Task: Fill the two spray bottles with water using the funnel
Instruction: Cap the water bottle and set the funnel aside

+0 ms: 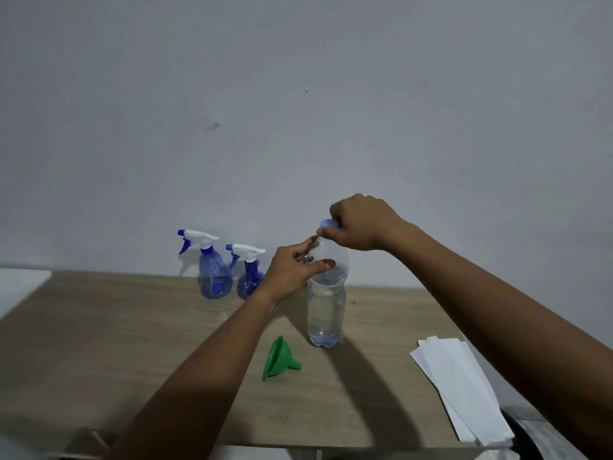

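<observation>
A: Where's the water?
B: In the upright clear bottle (326,313) on the table (99,327); left hand (292,273) grips its shoulder, right hand (360,224) pinches its cap (327,223). Spray bottles (212,273) (249,280) behind: contents unclear.
A: Funnel (277,358)?
B: Lying sideways just in front, spout pointing right.

You will find no text, label, brand or number you can read on the water bottle (326,313), the taller spray bottle (214,277), the shorter spray bottle (249,283) or the white paper sheets (461,390).
</observation>
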### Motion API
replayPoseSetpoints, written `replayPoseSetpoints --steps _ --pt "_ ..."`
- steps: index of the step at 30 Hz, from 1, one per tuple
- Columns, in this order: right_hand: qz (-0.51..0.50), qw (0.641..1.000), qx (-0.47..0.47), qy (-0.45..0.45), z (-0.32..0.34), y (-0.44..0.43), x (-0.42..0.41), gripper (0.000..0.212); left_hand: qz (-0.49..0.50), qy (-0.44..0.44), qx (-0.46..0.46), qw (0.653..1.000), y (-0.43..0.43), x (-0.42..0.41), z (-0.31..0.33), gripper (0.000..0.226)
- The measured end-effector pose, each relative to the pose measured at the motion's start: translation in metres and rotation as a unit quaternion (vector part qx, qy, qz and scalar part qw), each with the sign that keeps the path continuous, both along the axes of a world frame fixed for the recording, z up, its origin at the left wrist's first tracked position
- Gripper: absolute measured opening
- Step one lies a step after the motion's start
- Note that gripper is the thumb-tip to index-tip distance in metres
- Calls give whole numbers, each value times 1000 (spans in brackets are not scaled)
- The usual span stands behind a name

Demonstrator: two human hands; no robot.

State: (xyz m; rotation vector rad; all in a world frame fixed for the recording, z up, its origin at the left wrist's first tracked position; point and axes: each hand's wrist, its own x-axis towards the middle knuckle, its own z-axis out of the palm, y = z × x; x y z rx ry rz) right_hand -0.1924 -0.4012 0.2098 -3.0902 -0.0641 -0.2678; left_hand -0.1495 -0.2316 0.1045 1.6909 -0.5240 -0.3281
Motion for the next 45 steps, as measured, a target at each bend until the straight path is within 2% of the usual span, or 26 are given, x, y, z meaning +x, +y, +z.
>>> replayPoseSetpoints --steps 5,7,10,12,17,25,31,38,43,45 --pt "-39 998 -28 -43 -11 8 2 52 -2 -6 10 1000 2 2 1 76" --pt "-22 999 13 -29 -6 2 2 48 -3 -3 13 1000 2 2 2 75" --pt "37 989 132 50 11 -9 -1 38 -6 -2 5 1000 1 1 4 76" --pt "64 985 145 68 15 -14 1 29 -11 0 2 1000 1 1 5 76" --pt "62 992 94 54 11 -7 9 30 -3 6 -1 1000 1 4 2 77" --pt "46 994 -74 58 11 11 5 43 -7 7 5 1000 1 2 0 74" --pt "27 997 -73 0 -6 11 8 57 0 1 5 1000 0 0 0 77" --pt "-96 994 -1 -57 -14 25 8 53 -8 -6 16 1000 4 0 -2 77" --pt "-129 986 99 -28 -27 17 -6 77 -30 0 25 999 3 -6 0 80" --pt "-140 976 165 -30 -41 14 -16 80 -29 3 30 999 6 -9 -1 85"
